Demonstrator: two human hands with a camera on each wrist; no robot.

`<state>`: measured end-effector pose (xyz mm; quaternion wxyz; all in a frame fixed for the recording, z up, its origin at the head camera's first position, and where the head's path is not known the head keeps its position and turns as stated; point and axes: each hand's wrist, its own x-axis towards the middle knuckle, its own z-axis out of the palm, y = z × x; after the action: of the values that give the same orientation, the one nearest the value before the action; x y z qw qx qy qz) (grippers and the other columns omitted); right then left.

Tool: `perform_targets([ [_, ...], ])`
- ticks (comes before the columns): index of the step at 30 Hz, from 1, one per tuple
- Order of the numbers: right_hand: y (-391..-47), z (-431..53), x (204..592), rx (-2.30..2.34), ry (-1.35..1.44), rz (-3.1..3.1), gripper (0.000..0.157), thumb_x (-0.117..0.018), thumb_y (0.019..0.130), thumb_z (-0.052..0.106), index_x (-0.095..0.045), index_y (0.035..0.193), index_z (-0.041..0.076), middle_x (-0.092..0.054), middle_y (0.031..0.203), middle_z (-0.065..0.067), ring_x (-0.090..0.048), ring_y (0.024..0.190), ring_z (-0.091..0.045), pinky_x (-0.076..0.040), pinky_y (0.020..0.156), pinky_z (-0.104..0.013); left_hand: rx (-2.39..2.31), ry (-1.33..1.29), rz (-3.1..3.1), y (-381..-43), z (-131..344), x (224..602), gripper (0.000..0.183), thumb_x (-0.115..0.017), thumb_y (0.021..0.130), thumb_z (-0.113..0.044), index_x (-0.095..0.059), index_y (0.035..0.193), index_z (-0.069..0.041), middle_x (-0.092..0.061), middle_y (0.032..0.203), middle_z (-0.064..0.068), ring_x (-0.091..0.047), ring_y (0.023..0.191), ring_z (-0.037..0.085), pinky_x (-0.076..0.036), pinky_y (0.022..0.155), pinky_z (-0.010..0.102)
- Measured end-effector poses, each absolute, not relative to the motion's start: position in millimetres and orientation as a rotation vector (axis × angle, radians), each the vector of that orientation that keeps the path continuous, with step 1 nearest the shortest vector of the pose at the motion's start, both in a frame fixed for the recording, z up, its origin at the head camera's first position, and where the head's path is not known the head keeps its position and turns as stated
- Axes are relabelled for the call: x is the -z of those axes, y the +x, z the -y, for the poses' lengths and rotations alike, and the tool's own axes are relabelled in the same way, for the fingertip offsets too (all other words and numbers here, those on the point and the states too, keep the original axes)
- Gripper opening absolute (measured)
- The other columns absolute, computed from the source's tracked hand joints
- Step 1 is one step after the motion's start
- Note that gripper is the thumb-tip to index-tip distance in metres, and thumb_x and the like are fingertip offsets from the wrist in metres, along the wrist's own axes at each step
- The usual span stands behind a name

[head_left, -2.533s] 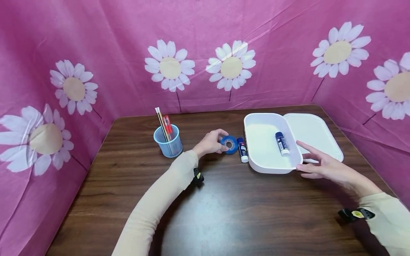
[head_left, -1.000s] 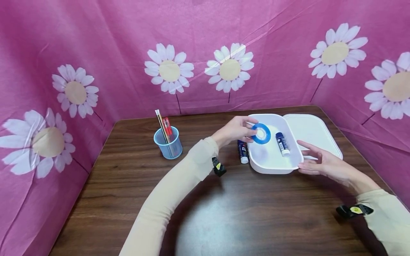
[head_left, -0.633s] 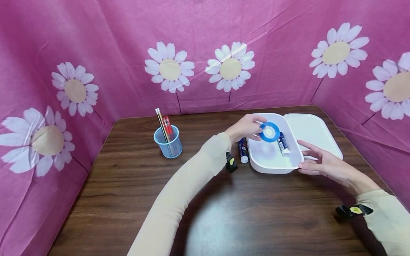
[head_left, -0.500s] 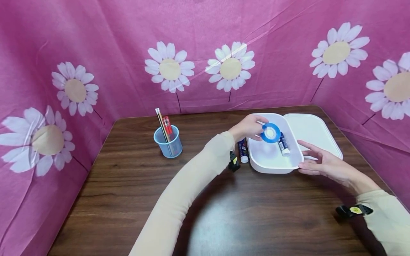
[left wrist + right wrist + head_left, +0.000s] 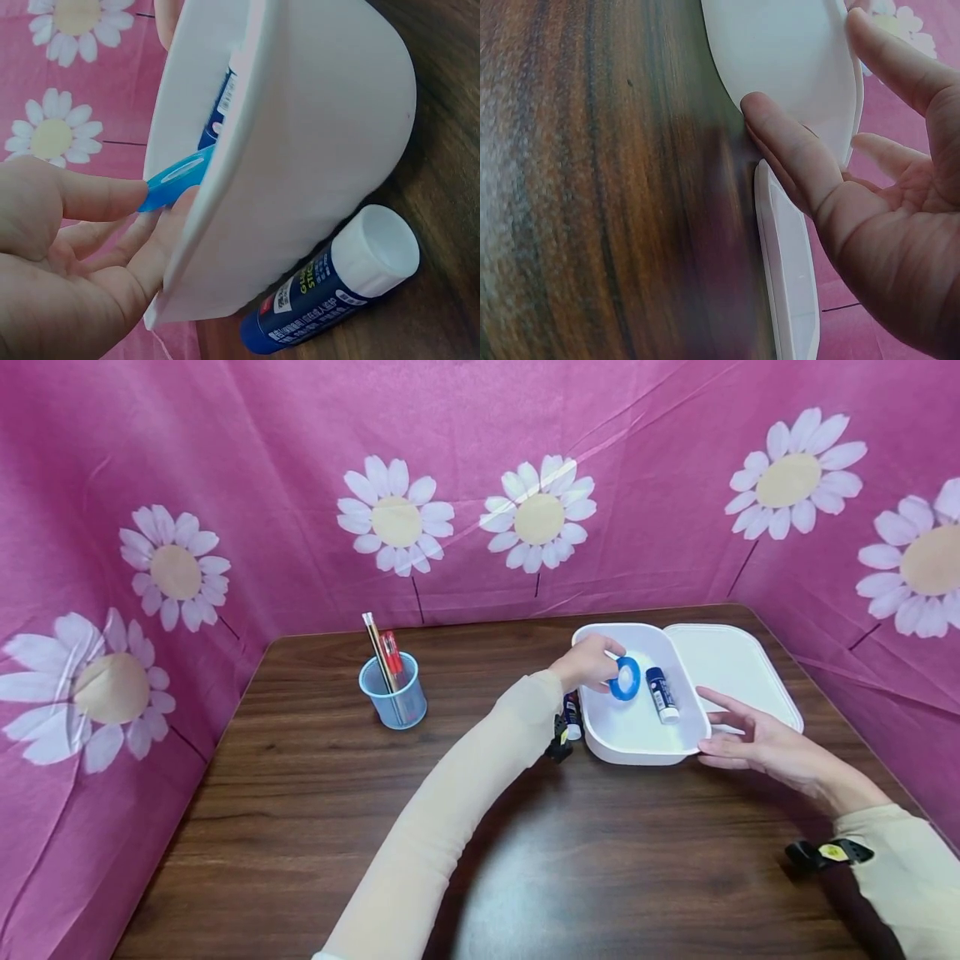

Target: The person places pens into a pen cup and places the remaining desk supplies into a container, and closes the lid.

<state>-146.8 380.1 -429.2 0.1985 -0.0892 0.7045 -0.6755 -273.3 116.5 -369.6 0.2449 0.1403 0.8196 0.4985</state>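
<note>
My left hand [image 5: 591, 663] pinches a roll of blue tape [image 5: 625, 679] between thumb and fingers. The roll is tilted, inside the rim of an uncovered white plastic box [image 5: 637, 745]. A dark blue glue stick [image 5: 661, 696] with a white end lies in the box, right of the tape. Another glue stick [image 5: 322, 289] lies on the table against the box's left outer wall, partly covered by my left wrist in the head view. My right hand [image 5: 772, 747] touches the box's right wall with loosely extended fingers [image 5: 787, 146].
A light blue mesh cup [image 5: 402, 706] holding pencils and a red pen [image 5: 393, 653] stands to the left. The white lid [image 5: 738, 668] lies flat on the table to the right of the box. A pink flowered cloth [image 5: 465, 435] hangs behind the dark wooden table [image 5: 300, 827].
My left hand has carried the blue tape from the table rightward over the box, then lowered and tilted it inside. My right hand has stayed almost still at the box's right side.
</note>
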Motion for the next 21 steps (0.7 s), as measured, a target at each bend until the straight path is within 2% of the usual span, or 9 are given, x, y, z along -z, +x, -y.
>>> perform_targets([
  [4, -146.2, -380.3, 428.8, 1.837, -0.217, -2.011, 0.087, -0.057, 0.099, -0.008, -0.005, 0.164, 0.014, -0.024, 0.145, -0.025, -0.068, 0.108, -0.022, -0.054, 0.092, -0.046, -1.321, 0.36, -2.272, -276.2, -120.5, 371.8, 0.04, -0.056, 0.096, 0.007, -0.063, 0.134, -0.004, -0.064, 0.127, 0.009, -0.066, 0.101, 0.02, -0.061, 0.082, 0.037],
  [8, -144.8, -380.5, 428.7, 1.814, -0.191, -2.031, 0.087, -0.058, 0.099, -0.007, -0.004, 0.164, 0.015, -0.016, 0.148, -0.029, -0.068, 0.107, -0.021, -0.055, 0.091, -0.045, -1.281, 0.356, -2.299, -280.0, -126.8, 373.5, 0.039, -0.057, 0.097, 0.006, -0.064, 0.134, -0.005, -0.064, 0.127, 0.006, -0.066, 0.098, 0.019, -0.061, 0.08, 0.037],
  [17, -144.0, -378.2, 428.6, 1.804, -0.202, -2.049, 0.085, -0.058, 0.1, -0.005, -0.006, 0.164, 0.015, -0.02, 0.146, -0.03, -0.068, 0.108, -0.023, -0.055, 0.091, -0.045, -1.251, 0.205, -2.307, -290.9, -143.5, 379.0, 0.035, -0.059, 0.099, 0.001, -0.066, 0.133, -0.006, -0.066, 0.118, 0.004, -0.065, 0.089, 0.017, -0.062, 0.078, 0.034],
  [21, -144.0, -377.6, 427.8, 1.798, -0.209, -2.061, 0.084, -0.058, 0.1, -0.004, -0.007, 0.164, 0.016, -0.023, 0.145, -0.029, -0.068, 0.108, -0.023, -0.055, 0.091, -0.045, -1.215, 0.193, -2.344, -295.8, -148.1, 381.6, 0.026, -0.057, 0.1, 0.001, -0.067, 0.123, -0.002, -0.063, 0.105, 0.005, -0.063, 0.083, 0.017, -0.062, 0.074, 0.031],
])
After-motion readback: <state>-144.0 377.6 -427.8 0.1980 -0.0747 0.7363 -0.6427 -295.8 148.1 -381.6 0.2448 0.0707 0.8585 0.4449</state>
